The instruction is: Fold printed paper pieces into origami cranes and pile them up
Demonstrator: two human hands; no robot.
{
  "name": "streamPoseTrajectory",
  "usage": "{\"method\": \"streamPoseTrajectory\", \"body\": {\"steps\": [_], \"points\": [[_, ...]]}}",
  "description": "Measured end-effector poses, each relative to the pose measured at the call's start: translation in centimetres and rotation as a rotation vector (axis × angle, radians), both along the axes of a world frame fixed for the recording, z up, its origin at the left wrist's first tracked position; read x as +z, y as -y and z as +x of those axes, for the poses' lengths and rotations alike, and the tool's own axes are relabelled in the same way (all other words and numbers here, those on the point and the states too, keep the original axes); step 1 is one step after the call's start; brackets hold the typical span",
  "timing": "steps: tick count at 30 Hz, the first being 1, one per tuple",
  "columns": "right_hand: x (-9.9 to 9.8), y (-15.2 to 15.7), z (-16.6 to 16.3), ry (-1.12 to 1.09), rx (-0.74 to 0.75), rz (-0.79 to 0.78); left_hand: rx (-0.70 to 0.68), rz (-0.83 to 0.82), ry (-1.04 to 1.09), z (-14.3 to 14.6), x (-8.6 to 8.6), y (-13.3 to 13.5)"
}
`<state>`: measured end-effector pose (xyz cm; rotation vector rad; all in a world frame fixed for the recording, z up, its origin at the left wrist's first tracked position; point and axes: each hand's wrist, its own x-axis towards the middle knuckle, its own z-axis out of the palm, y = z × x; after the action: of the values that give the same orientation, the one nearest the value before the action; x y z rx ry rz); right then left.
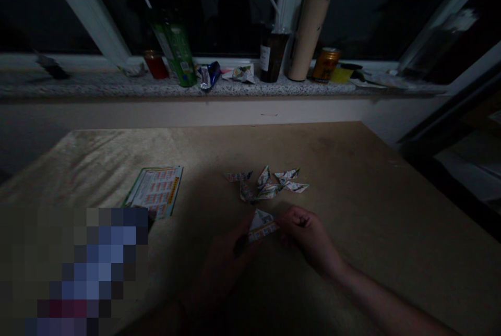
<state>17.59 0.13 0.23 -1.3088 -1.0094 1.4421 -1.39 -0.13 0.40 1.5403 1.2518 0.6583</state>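
A small folded piece of printed paper (pixel 263 226), pointed at the top with a printed band along its lower edge, is held between my two hands just above the table. My left hand (pixel 230 252) grips its left and lower side, though dark shadow hides much of those fingers. On the right edge, my right hand (pixel 303 229) pinches the paper between thumb and fingers. Just beyond lie several folded paper shapes (pixel 268 190) with pointed ends, made of similar printed paper. To the left, a stack of printed sheets (pixel 158 190) rests flat on the table.
The brown table (pixel 336 158) meets a wall below a stone windowsill (pixel 129 85). Along the sill stand a green bottle (pixel 178 54), a dark cup with a straw (pixel 272 57), a tall beige flask (pixel 311 28) and an orange can (pixel 325 66). A pixelated patch covers the lower left.
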Motion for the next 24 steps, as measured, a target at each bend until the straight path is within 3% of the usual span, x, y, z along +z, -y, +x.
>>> {"method": "streamPoseTrajectory", "body": {"steps": [6, 12, 18, 24], "points": [[-0.5, 0.2, -0.3, -0.024, -0.126, 0.1, -0.004, -0.035, -0.062, 0.1, 0.3, -0.2], [-0.5, 0.8, -0.5, 0.041, -0.199, 0.181, -0.082, -0.036, 0.011, 0.3, 1.1, -0.2], [-0.1, 1.2, -0.6, 0.152, -0.144, 0.291, -0.137, -0.062, 0.114, 0.3, 1.4, -0.3], [0.1, 1.0, -0.4, 0.288, -0.108, 0.515, -0.126, -0.077, 0.106, 0.3, 1.2, -0.4]]}}
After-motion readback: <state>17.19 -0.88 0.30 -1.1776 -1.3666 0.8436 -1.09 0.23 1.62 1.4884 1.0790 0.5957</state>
